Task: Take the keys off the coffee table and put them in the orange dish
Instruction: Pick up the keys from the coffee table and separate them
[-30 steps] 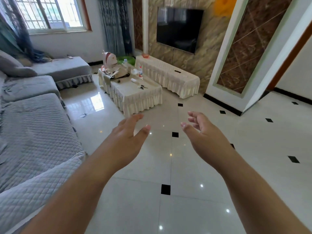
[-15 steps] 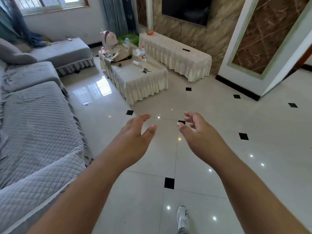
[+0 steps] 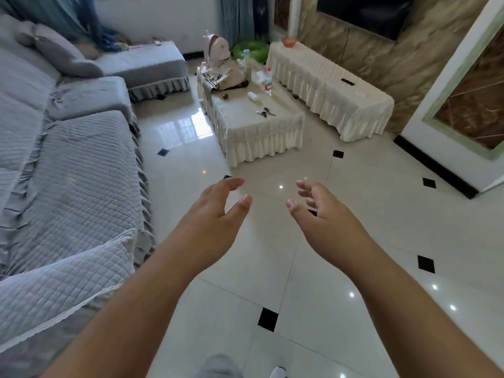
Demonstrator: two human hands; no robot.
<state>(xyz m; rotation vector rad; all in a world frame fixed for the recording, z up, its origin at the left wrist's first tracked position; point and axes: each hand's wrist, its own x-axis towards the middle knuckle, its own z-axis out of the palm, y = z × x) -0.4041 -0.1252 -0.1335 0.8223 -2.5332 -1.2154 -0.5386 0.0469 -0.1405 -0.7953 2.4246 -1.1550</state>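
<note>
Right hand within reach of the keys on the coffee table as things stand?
Probably not yet. The right hand hangs open over the floor, well short of the coffee table, where the keys lie near the front end. Nothing stands in between, so stepping closer should do it.

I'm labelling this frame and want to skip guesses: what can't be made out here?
Head view only.
keys on the coffee table: too small to count.
orange dish: far off; its inside does not show.
television: cut off by the top edge.
small dark thing on the same table: too small to name.
</note>
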